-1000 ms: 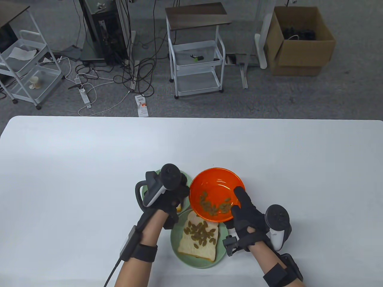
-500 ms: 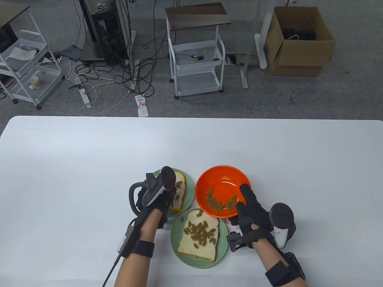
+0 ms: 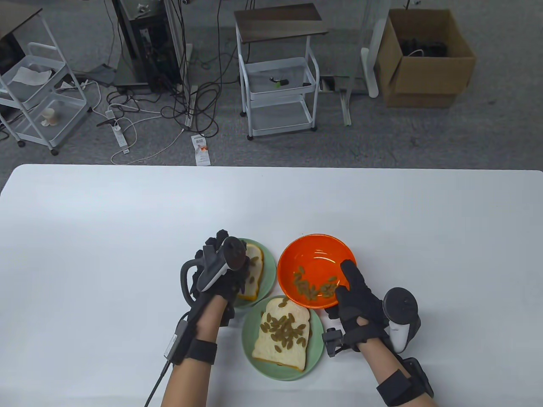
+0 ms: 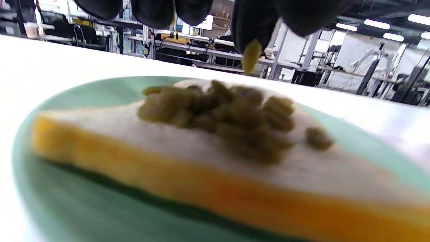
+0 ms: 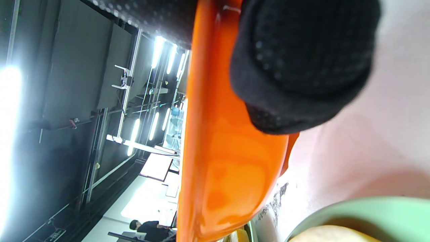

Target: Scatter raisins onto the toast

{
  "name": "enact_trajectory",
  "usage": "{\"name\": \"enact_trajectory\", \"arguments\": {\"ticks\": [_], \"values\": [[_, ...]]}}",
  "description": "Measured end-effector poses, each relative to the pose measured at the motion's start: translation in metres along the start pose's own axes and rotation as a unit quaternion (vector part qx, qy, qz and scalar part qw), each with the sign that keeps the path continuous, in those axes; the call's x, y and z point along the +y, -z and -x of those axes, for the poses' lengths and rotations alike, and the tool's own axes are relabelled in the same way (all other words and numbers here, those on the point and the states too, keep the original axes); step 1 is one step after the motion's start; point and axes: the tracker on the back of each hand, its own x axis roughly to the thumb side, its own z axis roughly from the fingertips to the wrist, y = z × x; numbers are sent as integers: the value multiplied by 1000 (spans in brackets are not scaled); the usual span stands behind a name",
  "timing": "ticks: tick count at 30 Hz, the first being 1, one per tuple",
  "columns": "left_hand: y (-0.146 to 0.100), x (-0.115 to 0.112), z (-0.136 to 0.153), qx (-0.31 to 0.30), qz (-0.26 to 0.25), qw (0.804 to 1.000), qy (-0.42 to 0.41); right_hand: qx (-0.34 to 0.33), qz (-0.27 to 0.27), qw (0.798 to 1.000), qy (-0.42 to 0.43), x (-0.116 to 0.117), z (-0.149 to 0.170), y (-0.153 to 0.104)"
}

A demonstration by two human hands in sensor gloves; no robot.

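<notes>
Left hand (image 3: 218, 271) hovered over the far toast (image 3: 253, 271) on its green plate (image 3: 268, 280), fingers spread loosely downward; right hand (image 3: 354, 299) gripped the near right rim of the orange bowl (image 3: 316, 254), thumb inside, with raisins (image 3: 312, 288) pooled at its near side; the near toast (image 3: 283, 335) lay on a second green plate (image 3: 248, 339) just in front of the bowl, already well scattered.

From the left wrist, the fingertips (image 4: 252, 23) hung above the far toast (image 4: 201, 168), one raisin (image 4: 251, 55) clinging at a fingertip or just leaving it, I couldn't tell which; a heap of raisins (image 4: 231, 117) sat bunched mid-slice.

From the right wrist, on its side, a gloved finger (image 5: 302, 67) pressed the bowl's outer wall (image 5: 228, 151), its rim pinched between fingers.

My worry: the bowl looked tilted toward the near plate, so a slackened grip could spill the lot; raisins dropping from that height onto the heap might bounce off onto plate or table (image 3: 106, 254).

No brand or writing was legible; a printed sheet on the floor was too small to read.
</notes>
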Motion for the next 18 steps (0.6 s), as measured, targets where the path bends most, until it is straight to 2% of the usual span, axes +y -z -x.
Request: {"name": "enact_trajectory", "arguments": {"ticks": [2, 5, 8, 10, 11, 14, 18], "values": [[-6, 11, -10, -11, -5, 1000, -20, -2, -1, 1000, -3, 0, 0, 0], [-18, 22, -34, -44, -17, 999, -9, -4, -3, 1000, -6, 1, 0, 1], [-36, 33, -61, -19, -55, 995, 86, -4, -5, 1000, -8, 1, 0, 1], [-40, 33, -69, -25, -102, 987, 120, -5, -5, 1000, -7, 2, 0, 0], [-39, 32, -69, -21, -120, 985, 122, -6, -5, 1000, -7, 2, 0, 0], [-30, 22, -58, -18, -132, 983, 125, -8, -8, 1000, -8, 2, 0, 0], [-13, 6, -35, -8, -114, 986, 124, -7, -11, 1000, -11, 3, 1, 1]]}}
